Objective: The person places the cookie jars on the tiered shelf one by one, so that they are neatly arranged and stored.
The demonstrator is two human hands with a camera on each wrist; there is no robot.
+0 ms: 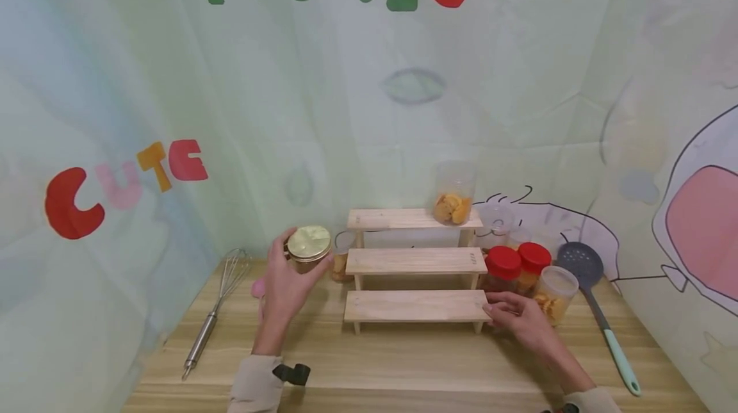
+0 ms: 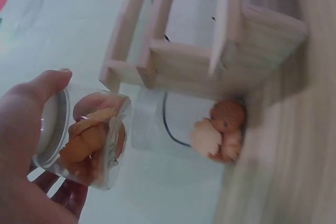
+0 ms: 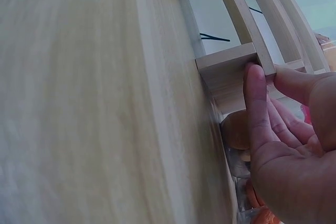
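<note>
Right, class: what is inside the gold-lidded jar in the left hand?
Inside the jar, orange-brown biscuit-like pieces show through the clear wall. What lies behind the front pieces is covered; from the head view, the lid and left hand hide most.

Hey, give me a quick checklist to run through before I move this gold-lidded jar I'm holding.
1. Left hand gripping the gold-lidded jar: ok.
2. Lid on that jar: ok.
3. Lid screwed tight: cannot tell.
4. Right hand pinching the right end of the bottom step: ok.
5. Tabletop just left of the shelf unobstructed: not ok, another jar stands there.
6. Top-step jar upright: ok.
</note>
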